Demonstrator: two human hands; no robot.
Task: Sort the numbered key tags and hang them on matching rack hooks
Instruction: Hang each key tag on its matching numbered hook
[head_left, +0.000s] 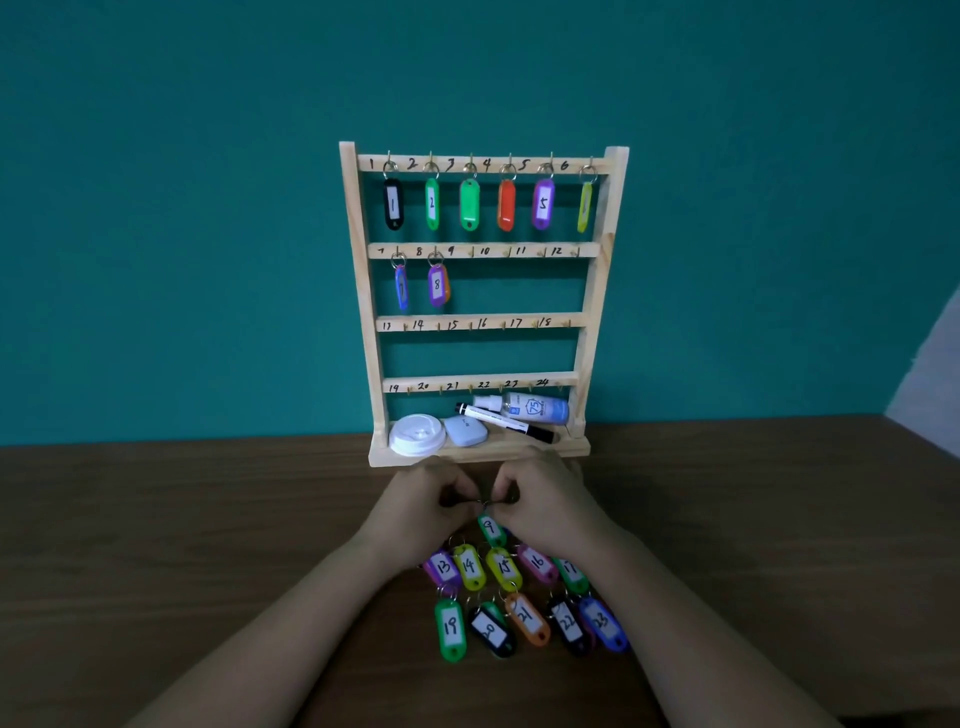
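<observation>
Green tag 9 (490, 529) is held by its ring (485, 503), which the left grip (426, 501) and right grip (545, 499) both pinch closed, over the surface (208, 519) before the rack (597, 291).

We see our left hand (415, 505) and right hand (546, 500), both bare, with bare forearms behind each wrist.

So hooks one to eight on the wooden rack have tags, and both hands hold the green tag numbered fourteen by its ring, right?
Not quite. The head view shows the left hand and right hand pinching the ring of the green plastic tag numbered 9, not 14. The yellow plastic tag numbered 14 lies on the brown wooden table. The rest holds.
</observation>
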